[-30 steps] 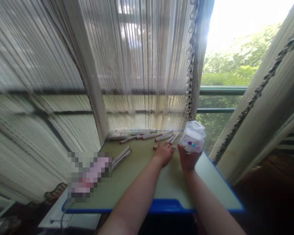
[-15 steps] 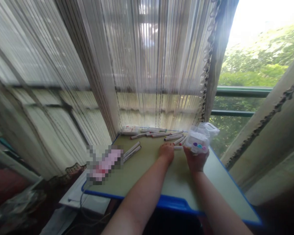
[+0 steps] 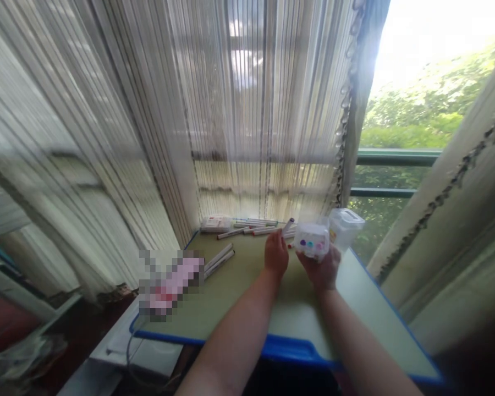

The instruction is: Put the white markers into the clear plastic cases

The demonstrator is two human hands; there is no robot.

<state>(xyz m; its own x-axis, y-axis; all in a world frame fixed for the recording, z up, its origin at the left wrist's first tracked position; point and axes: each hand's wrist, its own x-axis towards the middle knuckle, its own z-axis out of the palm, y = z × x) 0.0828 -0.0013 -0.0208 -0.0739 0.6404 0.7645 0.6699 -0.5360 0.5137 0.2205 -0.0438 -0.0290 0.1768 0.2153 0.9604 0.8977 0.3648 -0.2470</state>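
My left hand (image 3: 276,254) is raised over the middle of the table, closed on a white marker (image 3: 287,225) whose purple end points up and to the right. Just right of it, my right hand (image 3: 324,269) grips a clear plastic case (image 3: 312,240) from below. Purple, teal and pink marker ends show through the front of the case. Behind my right hand stands a clear box (image 3: 346,225). Several white markers (image 3: 264,230) lie along the far side of the table, some partly hidden by my left hand and the case.
A flat clear-and-white box (image 3: 215,223) lies at the table's far left corner. Two markers (image 3: 219,259) rest beside a pixelated pink object (image 3: 175,283) on the left. The table (image 3: 226,308) has a blue edge; striped curtains (image 3: 247,137) hang behind it.
My left hand has lifted off the tabletop and now holds up a marker. The case in my right hand has moved left, closer to my left hand, and apart from the clear box.
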